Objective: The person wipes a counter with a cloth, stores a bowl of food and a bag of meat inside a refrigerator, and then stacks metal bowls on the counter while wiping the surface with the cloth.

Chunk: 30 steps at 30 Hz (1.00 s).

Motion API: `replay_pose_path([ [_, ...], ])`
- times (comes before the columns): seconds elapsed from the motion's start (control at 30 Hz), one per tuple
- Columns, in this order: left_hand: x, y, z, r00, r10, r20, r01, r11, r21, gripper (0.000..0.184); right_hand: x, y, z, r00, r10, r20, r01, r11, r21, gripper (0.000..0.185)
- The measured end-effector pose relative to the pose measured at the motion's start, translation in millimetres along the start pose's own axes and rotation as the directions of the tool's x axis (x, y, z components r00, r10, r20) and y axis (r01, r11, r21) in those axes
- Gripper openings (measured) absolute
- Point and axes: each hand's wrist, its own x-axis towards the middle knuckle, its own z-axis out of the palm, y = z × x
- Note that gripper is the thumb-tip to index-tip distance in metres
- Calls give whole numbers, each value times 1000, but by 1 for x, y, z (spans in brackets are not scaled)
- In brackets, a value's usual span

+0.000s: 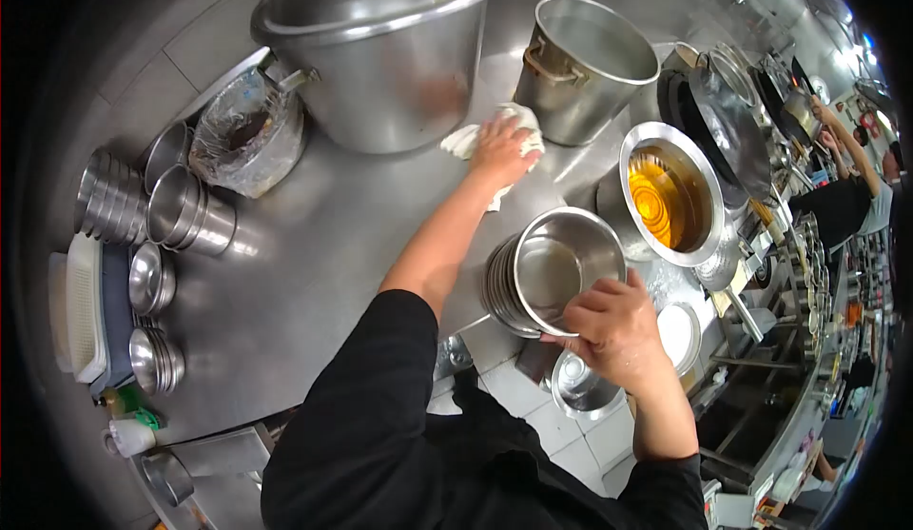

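Note:
My left hand presses on a white cloth on the steel counter, its fingers curled over the cloth. That spot lies between a large lidded steel pot and a tall steel pot of liquid. With my right hand I grip the near rim of a stack of steel containers, fingers closed over the edge. The stack is tilted, and the inside of the top container shows. Right of it stands a steel pot with orange-yellow oil.
Along the counter's left side stand stacked steel containers, steel bowls and a plastic-lined bin. Woks lean at the right. Below the stack sits a metal basin. Another person stands far right.

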Motion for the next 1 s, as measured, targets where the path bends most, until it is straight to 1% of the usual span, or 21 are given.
replay_pose_path([
  [0.03, -10, 10, -3, 984, 121, 129, -125, 992, 23, 57, -2, 3, 1, 1000, 6, 12, -6, 1000, 10, 30],
  [0.07, -23, 18, -1, 927, 310, 211, -309, 950, -37, 56, -4, 7, 2, 1000, 7, -13, -6, 999, 38, 31],
  [0.1, -37, 24, 1, 834, 482, 269, -471, 875, -110, 55, -6, 8, 1, 999, -1, -36, 4, 998, 61, 32],
  [0.17, -74, 15, 25, 815, 561, 143, -527, 822, -217, 52, -6, 6, -2, 1000, -20, -9, 21, 998, 64, 33],
  [0.2, -97, 14, 4, 831, 550, 84, -521, 823, -226, 40, -4, 2, -2, 999, -47, -21, 48, 998, 36, 33],
  [0.23, -117, 7, -16, 848, 523, 85, -494, 838, -229, 40, -4, -1, -2, 997, -74, -27, 75, 997, 15, 33],
  [0.3, -168, -13, -58, 911, 370, 184, -326, 917, -229, 42, -4, -9, -1, 999, -44, 21, 44, 999, -10, 33],
  [0.33, -200, -18, -86, 951, 243, 190, -196, 952, -237, 45, -2, -9, 4, 999, -49, -4, 49, 999, -1, 33],
  [0.43, -302, -32, -134, 971, 133, 200, -98, 979, -179, 44, 20, -15, 12, 999, -39, -15, 39, 998, 41, 34],
  [0.53, -396, -22, -184, 973, -19, 230, 56, 987, -154, 49, 64, -23, 30, 984, -165, -74, 165, 986, -1, 34],
  [0.57, -426, -23, -198, 975, -58, 213, 87, 988, -131, 49, 85, -28, 33, 981, -193, -8, 193, 981, -30, 34],
  [0.63, -483, -29, -222, 941, -310, 133, 316, 949, -23, 54, 128, -41, 53, 937, -337, -92, 338, 941, -6, 34],
  [0.67, -512, -34, -229, 927, -375, 22, 375, 927, -13, 56, 151, -55, 58, 924, -375, -71, 377, 926, 6, 33],
  [0.7, -540, -36, -231, 894, -439, -91, 441, 898, -8, 58, 175, -72, 65, 907, -420, -47, 421, 907, 21, 33],
  [0.73, -564, -31, -234, 832, -516, -203, 529, 849, 11, 56, 199, -85, 80, 865, -486, -125, 494, 868, 44, 33],
  [0.77, -579, -22, -243, 789, -550, -275, 578, 816, 26, 53, 224, -97, 96, 843, -522, -134, 533, 843, 68, 35],
  [0.83, -612, 6, -248, 608, -724, -326, 735, 669, -116, 49, 266, -125, 114, 882, -472, -9, 472, 882, 12, 37],
  [0.87, -635, 19, -238, 516, -747, -418, 764, 623, -170, 43, 277, -138, 115, 874, -486, -11, 487, 873, 36, 38],
  [0.9, -652, 40, -240, 393, -825, -406, 815, 517, -262, 37, 284, -150, 115, 864, -504, -12, 504, 862, 60, 39],
  [0.97, -691, 81, -246, 154, -827, -541, 839, 399, -371, 36, 301, -159, 129, 851, -522, -59, 523, 852, 19, 43],
  [1.0, -715, 97, -255, 111, -784, -611, 864, 379, -330, 35, 310, -157, 142, 814, -565, -136, 571, 821, 7, 43],
])
